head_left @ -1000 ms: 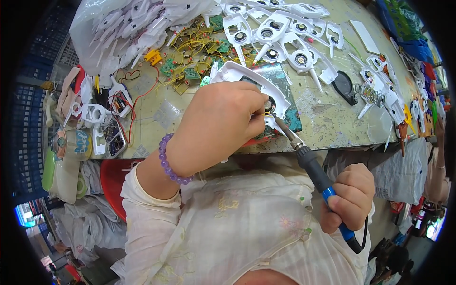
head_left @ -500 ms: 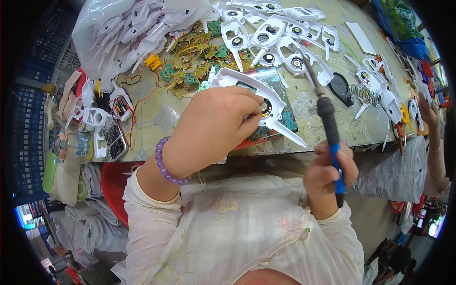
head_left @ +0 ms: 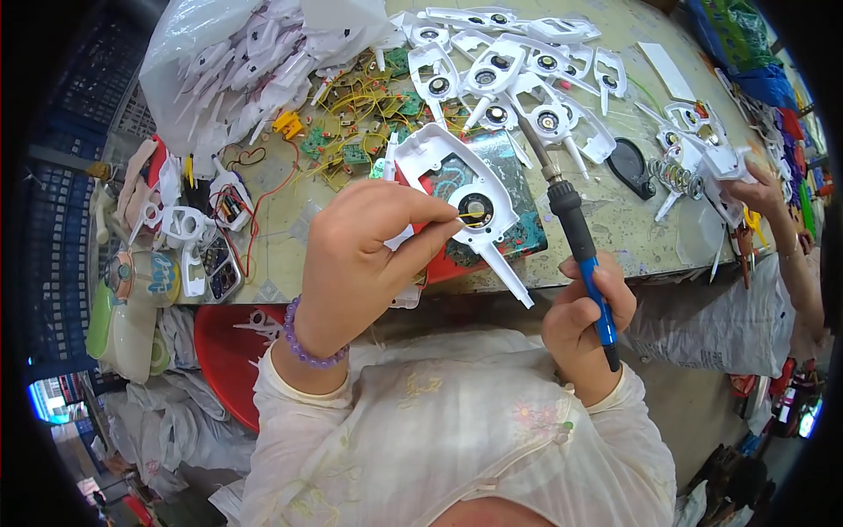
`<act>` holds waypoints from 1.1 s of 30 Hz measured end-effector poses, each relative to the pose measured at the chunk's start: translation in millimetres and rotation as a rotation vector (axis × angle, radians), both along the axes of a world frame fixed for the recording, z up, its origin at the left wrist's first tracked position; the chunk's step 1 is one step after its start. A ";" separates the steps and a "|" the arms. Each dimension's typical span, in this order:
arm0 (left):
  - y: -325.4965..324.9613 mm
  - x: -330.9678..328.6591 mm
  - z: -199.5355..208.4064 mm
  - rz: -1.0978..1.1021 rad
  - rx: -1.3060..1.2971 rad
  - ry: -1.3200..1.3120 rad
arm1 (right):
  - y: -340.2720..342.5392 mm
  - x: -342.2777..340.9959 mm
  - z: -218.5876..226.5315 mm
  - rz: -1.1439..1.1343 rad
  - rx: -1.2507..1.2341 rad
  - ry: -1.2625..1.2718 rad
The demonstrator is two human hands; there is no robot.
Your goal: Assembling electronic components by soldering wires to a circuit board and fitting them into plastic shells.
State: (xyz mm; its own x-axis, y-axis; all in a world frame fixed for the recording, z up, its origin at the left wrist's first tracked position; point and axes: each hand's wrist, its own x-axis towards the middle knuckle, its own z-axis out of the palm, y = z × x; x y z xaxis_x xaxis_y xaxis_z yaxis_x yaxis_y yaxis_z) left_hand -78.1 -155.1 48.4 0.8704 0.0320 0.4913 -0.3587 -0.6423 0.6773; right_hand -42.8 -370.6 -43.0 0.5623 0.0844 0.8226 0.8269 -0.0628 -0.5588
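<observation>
My left hand (head_left: 364, 250), with a purple bead bracelet at the wrist, pinches a thin yellow wire (head_left: 472, 214) between thumb and finger. That wire lies over a round black speaker (head_left: 479, 205) set in a white plastic housing (head_left: 443, 145). The housing rests at the table's front edge, its narrow stem pointing toward me at the right. In my right hand (head_left: 584, 321) is a soldering iron (head_left: 575, 220) with a blue and black handle, held upright. Its metal tip points up and away, apart from the housing.
Green circuit boards with yellow wires (head_left: 360, 114) pile up behind the housing. More white housings with speakers (head_left: 487, 70) lie at the back. A plastic bag of white parts (head_left: 255, 70) stands back left. A wire spring (head_left: 680, 180) and another person's hand (head_left: 764, 189) are at right.
My left hand has drawn back a little left, baring the speaker and wire. The soldering iron has shifted left. Another person's hand at right has moved onto white parts.
</observation>
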 end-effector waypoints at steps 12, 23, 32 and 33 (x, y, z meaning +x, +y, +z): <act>-8.4 12.9 1.4 -0.058 0.220 0.092 | -37.1 12.2 34.8 0.067 0.128 0.055; -9.3 18.3 -2.6 -0.085 0.240 0.107 | -56.6 16.9 65.3 0.263 -0.011 0.065; -11.4 18.2 -0.4 -0.078 0.254 0.108 | -52.9 18.4 70.3 0.288 -0.026 0.068; -11.4 18.2 0.1 -0.079 0.259 0.109 | -52.8 19.2 70.4 0.295 -0.030 0.062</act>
State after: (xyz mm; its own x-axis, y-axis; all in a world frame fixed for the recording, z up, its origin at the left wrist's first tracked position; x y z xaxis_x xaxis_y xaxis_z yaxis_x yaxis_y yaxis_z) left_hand -59.9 -166.6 48.5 0.9131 -0.1526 0.3781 -0.3491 -0.7715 0.5319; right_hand -23.6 -423.3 27.4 0.5591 0.2755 0.7820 0.7763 0.1572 -0.6104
